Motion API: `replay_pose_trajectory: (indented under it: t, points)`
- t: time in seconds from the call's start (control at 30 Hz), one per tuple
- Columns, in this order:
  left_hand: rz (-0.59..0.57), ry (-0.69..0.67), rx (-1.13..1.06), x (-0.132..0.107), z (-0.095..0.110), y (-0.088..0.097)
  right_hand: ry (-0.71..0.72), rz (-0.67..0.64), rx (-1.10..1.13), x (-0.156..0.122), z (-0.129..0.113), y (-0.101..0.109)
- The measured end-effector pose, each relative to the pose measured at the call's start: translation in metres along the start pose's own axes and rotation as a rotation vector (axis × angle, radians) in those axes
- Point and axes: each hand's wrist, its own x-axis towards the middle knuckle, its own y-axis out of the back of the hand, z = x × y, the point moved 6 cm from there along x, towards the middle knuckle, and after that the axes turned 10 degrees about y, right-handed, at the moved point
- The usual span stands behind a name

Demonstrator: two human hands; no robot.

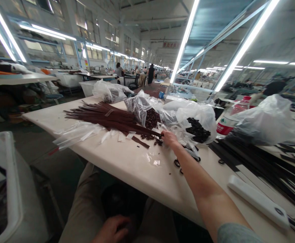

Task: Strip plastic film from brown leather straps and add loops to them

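Head view, brown strips (pixel 117 118), left of right hand (pixel 169 138)

Down at six o'clock, left hand (pixel 113 229) cut off, blurry; I can't see if it holds anything. Right hand (pixel 169 138), near middle toward four o'clock, hides tip of brown strap (pixel 150 131). Grey sleeve (pixel 238 233), five o'clock, white bin (pixel 16 209), eight o'clock, both cut off. Bottle (pixel 222 128), three o'clock, partly behind clear bag (pixel 271 118). Far people (pixel 151 73), twelve o'clock, too tiny.

Dark-brown straps (pixel 99 113) look matt and leathery, the tabletop (pixel 117 162) smooth, the plastic bags (pixel 271 116) glossy (and crinkled).
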Motion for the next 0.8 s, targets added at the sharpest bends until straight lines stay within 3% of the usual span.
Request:
replay_pose_trajectory:
  t: [0.17, 0.3, 0.4, 0.5, 0.57, 0.7, 0.8]
  points:
    - [0.004, 0.008, -0.029, -0.001, 0.002, 0.002, 0.0, 0.013, 0.012, -0.016, 0.003, 0.016]
    - [0.132, -0.004, -0.125, -0.004, 0.022, 0.029, -0.054, 0.112, -0.01, -0.033, -0.006, 0.043]
    - [0.223, -0.055, -0.29, -0.003, 0.063, 0.06, -0.045, 0.2, -0.018, -0.057, -0.032, 0.061]
    - [0.194, -0.094, -0.651, 0.01, 0.117, 0.087, -0.018, 0.321, -0.003, -0.096, -0.069, 0.069]
    - [0.164, -0.122, -0.888, 0.024, 0.154, 0.101, 0.071, 0.504, 0.071, -0.128, -0.099, 0.071]
    - [0.081, -0.236, -1.225, 0.047, 0.217, 0.121, 0.223, 0.683, 0.18, -0.182, -0.141, 0.051]
    - [0.003, -0.253, -1.284, 0.052, 0.237, 0.128, 0.201, 0.718, 0.164, -0.209, -0.146, 0.033]
